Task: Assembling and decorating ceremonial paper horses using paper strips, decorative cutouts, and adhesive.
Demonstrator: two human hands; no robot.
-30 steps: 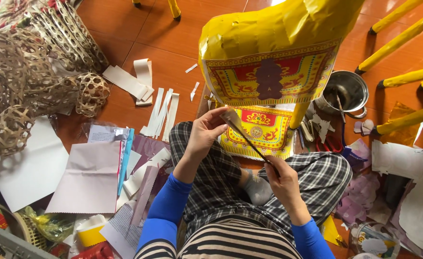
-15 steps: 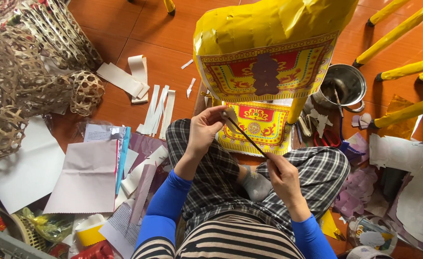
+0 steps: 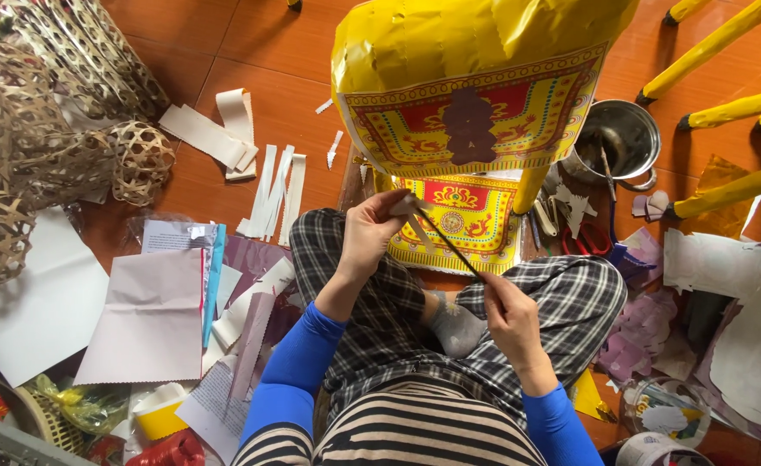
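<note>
Person sits cross-legged on an orange tiled floor (image 3: 294, 52), cluttered all round. Left hand (image 3: 372, 231) pinches a small white paper strip (image 3: 404, 207), fingers closed on it, above the checked trousers. Right hand (image 3: 508, 312) grips a thin dark stick (image 3: 449, 244), its tip reaching to the strip. Straight ahead stands a yellow paper-covered figure (image 3: 475, 78) with red patterned panels. Woven bamboo frames (image 3: 44, 129) lie far left, cut white strips (image 3: 273, 194) on the floor, pink paper sheet (image 3: 147, 319) at left, steel pot (image 3: 626, 138) and red scissors (image 3: 583, 242) at right.
</note>
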